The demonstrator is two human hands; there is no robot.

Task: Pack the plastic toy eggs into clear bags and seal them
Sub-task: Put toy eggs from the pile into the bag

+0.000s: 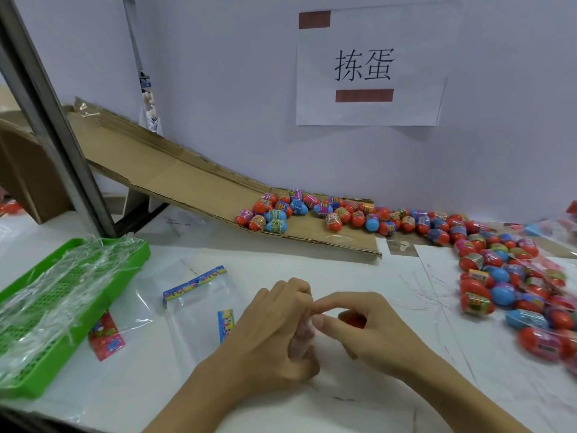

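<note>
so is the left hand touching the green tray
Apart. The head view shows the left hand near the table's middle, fingers curled round a clear bag, with bare tabletop and flat bags between it and the green tray.

White paper sign (370, 67) on wall reads "拣蛋"; egg labels unreadable.

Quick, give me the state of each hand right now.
Left hand: closed, gripping a clear bag.
Right hand: closed, holding a red egg, fingertips pinching at the bag's top.
</note>
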